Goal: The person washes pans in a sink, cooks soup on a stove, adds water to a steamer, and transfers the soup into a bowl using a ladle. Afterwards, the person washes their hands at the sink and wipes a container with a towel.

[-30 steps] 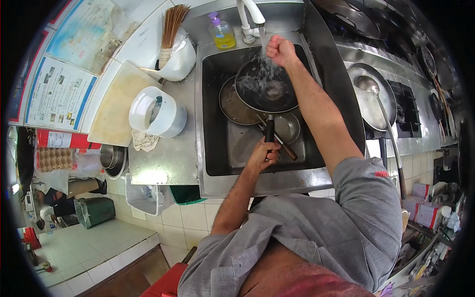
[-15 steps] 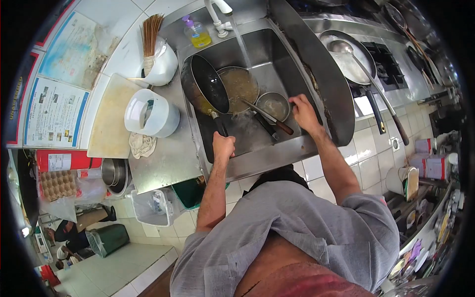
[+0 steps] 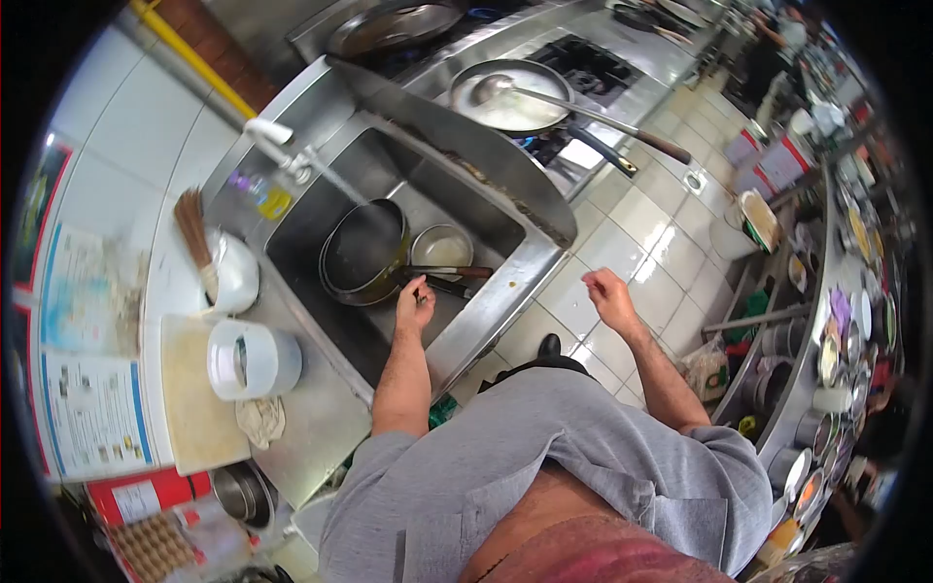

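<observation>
My left hand point(image 3: 415, 305) is closed round the handle of a black frying pan point(image 3: 363, 243), over the front of the sink. The pan rests on or just above another pan in the basin, and the tap's stream falls into it. Beside them is a small metal bowl point(image 3: 442, 245). A wooden-handled utensil point(image 3: 471, 272) lies across the near side of that bowl, and a black handle point(image 3: 449, 287) shows just below. Right of the sink, my right hand point(image 3: 609, 297) hangs above the floor, fingers loosely bent and apart, with nothing in it.
A white tap point(image 3: 270, 134) runs at the sink's back, near a soap bottle point(image 3: 272, 201). A white tub point(image 3: 255, 360) and cloth point(image 3: 260, 422) stand on the left counter point(image 3: 311, 428). Beyond the steel divider, a large pan with a ladle point(image 3: 498, 89) sits on the stove.
The frying pan has gone from tilted at the sink's left to over the other pan, under the stream. My right hand has left the sink's right rim. The view has turned right.
</observation>
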Tool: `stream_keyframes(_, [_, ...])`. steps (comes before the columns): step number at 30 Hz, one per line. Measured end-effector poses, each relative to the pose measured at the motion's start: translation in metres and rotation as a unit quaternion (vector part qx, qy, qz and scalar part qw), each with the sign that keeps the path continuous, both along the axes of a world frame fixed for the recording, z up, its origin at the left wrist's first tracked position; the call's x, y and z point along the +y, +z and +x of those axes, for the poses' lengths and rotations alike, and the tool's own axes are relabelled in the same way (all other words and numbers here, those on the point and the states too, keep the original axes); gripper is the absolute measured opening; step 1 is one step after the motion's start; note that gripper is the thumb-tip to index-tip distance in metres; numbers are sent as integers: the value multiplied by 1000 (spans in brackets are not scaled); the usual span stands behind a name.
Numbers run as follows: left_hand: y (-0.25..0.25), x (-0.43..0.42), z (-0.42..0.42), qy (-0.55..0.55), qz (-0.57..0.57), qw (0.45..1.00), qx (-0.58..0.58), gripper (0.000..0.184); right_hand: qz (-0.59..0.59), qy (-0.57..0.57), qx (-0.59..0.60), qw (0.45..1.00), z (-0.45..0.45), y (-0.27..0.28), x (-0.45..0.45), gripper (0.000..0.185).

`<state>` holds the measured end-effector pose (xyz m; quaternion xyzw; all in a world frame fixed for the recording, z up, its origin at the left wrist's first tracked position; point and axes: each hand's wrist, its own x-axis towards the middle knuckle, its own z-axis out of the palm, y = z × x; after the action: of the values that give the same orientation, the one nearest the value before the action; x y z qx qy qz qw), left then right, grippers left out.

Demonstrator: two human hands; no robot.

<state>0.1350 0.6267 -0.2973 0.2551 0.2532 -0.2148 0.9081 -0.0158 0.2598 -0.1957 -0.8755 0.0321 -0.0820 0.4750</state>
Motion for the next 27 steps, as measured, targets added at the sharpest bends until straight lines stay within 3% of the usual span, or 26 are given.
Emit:
stream_keyframes(1, [-6,-3,0,-21,75,996,36,18,11,-51,30,998,-13,-12,-13,21])
stream_keyframes(4, [-32,3,3,-138,157,973,95,24,51,-165,62,983,-61,-46,-49,25])
stream_keyframes(7, [-75,12,26,-254,151,946,130,43,25,-227,89,969,-106,-64,-76,24])
stream_keyframes(8, [-69,10,26,-275,155,939,134,47,-6,-223,128,966,-119,-71,-85,24])
stream_keyframes(9, [-83,24,48,-377,252,876,162,51,0,-264,123,957,-135,-74,-91,24])
stream_keyframes(11, [-95,28,56,-390,224,880,152,57,-32,-264,193,945,-150,-83,-103,24])
stream_keyframes(14, [-90,29,54,-397,283,866,110,65,-82,-317,187,926,-191,-124,-129,24])
stream_keyframes(16, [-68,18,37,-354,356,864,43,69,-130,-351,179,910,-224,-147,-154,23])
stream_keyframes(18, [-10,-11,26,-216,537,815,23,72,-62,-434,225,870,-258,-171,-183,23])
stream_keyframes(19, [11,-25,32,-116,641,758,44,73,-58,-444,226,865,-269,-172,-194,23])
stream_keyframes(20, [14,-21,46,11,746,666,2,67,-10,-517,209,830,-283,-171,-208,17])
stream_keyframes(21, [17,-16,60,126,838,531,-17,61,37,-584,192,788,-296,-171,-223,12])
stream_keyframes(22, [37,-30,62,231,866,442,-35,59,41,-589,196,783,-302,-175,-242,12])
stream_keyframes(24, [90,-93,60,363,825,412,-134,55,212,-694,-3,688,-311,-185,-293,15])
stream_keyframes(25, [120,-132,56,403,785,425,-203,53,362,-706,-79,603,-307,-152,-317,13])
stream_keyframes(27, [176,-218,41,444,671,478,-352,49,379,-715,-208,550,-304,-108,-380,25])
